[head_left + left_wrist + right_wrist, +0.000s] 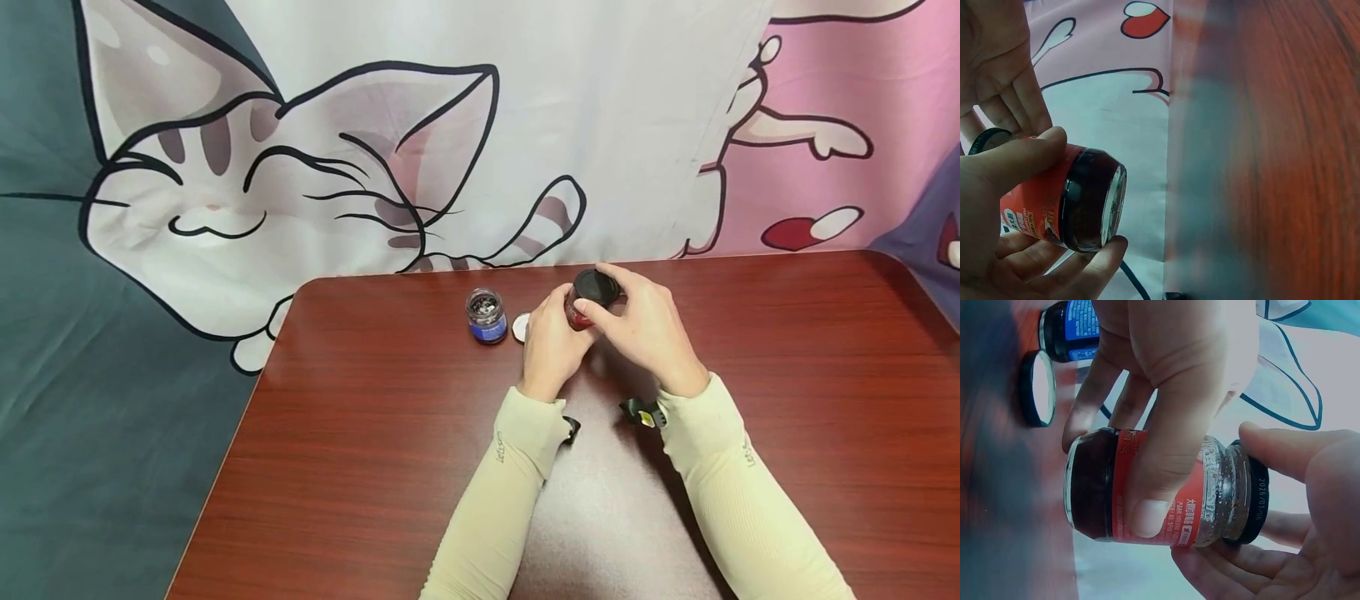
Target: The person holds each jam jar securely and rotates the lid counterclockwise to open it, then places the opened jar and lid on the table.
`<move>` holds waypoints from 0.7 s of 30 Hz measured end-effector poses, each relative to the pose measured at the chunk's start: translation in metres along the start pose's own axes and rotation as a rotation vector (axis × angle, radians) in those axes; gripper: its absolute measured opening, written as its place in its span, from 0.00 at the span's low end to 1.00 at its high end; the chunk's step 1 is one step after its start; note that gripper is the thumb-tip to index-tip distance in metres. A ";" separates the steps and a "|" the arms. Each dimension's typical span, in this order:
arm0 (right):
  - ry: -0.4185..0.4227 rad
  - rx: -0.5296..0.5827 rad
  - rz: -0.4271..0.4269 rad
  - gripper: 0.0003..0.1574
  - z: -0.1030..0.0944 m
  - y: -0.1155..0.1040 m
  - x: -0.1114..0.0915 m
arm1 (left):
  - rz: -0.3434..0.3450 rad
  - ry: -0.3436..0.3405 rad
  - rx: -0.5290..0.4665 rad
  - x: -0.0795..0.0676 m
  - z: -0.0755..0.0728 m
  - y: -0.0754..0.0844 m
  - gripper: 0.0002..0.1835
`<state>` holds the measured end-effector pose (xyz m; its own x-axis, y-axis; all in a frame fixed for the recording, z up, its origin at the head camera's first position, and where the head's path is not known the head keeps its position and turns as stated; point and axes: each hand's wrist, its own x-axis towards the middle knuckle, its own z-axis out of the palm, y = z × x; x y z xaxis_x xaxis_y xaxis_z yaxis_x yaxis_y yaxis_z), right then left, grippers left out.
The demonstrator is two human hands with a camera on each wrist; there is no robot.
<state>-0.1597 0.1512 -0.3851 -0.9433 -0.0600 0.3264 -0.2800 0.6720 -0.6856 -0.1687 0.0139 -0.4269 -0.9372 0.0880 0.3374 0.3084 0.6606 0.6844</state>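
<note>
A glass jar (1217,481) with a red label and dark contents is held tilted above the table by my left hand (553,346), thumb on the label and fingers around the far side. At its mouth is a black lid (596,287), which my right hand (652,329) grips between thumb and fingers. Lid and jar neck meet in the right wrist view; I cannot tell how tightly the lid sits. Left of both hands stands an open jar (486,317) with a blue label. Beside it lies a loose lid (1038,389), its white inside showing.
The brown wood-grain table (360,467) has a far edge that meets a hanging cloth (637,125) printed with cartoon animals. Dark wrist straps show at both cream sleeves (720,450).
</note>
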 end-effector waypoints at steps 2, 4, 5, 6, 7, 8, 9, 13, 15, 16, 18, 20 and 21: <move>0.014 -0.004 -0.008 0.33 0.000 -0.001 -0.001 | 0.003 0.009 0.003 -0.001 0.000 0.000 0.29; 0.032 -0.007 -0.012 0.33 0.001 -0.002 -0.001 | 0.006 0.017 0.013 -0.001 0.000 0.001 0.29; 0.042 -0.007 -0.012 0.33 0.001 -0.002 -0.001 | 0.010 0.020 0.017 -0.001 0.000 0.002 0.30; 0.052 -0.006 -0.010 0.33 0.001 -0.002 -0.002 | 0.014 0.023 0.021 -0.001 0.000 0.002 0.30; 0.060 -0.004 -0.008 0.33 0.001 -0.002 -0.002 | 0.017 0.028 0.025 -0.002 0.000 0.002 0.30; 0.065 -0.004 -0.005 0.33 0.001 -0.003 -0.002 | 0.019 0.032 0.028 -0.002 0.000 0.003 0.29; 0.068 -0.003 -0.004 0.33 0.001 -0.003 -0.002 | 0.021 0.037 0.031 -0.002 0.000 0.003 0.29; 0.077 -0.012 -0.002 0.34 0.000 -0.004 -0.002 | 0.028 0.058 0.038 -0.002 0.001 0.003 0.28; 0.086 -0.020 0.002 0.35 -0.001 -0.005 -0.002 | 0.028 0.069 0.042 -0.003 0.002 0.004 0.27; 0.090 -0.025 0.006 0.35 -0.001 -0.006 -0.002 | 0.026 0.074 0.046 -0.003 0.003 0.004 0.27; 0.102 -0.032 0.011 0.34 -0.001 -0.008 -0.003 | 0.019 0.088 0.056 -0.003 0.003 0.004 0.27; 0.111 -0.045 0.013 0.34 -0.001 -0.011 -0.004 | 0.012 0.103 0.064 -0.004 0.003 0.005 0.27; 0.114 -0.050 0.012 0.34 0.000 -0.013 -0.005 | 0.010 0.112 0.069 -0.004 0.003 0.005 0.27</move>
<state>-0.1513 0.1430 -0.3774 -0.9193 0.0308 0.3922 -0.2568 0.7083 -0.6575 -0.1639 0.0196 -0.4266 -0.9091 0.0140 0.4164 0.3021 0.7104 0.6356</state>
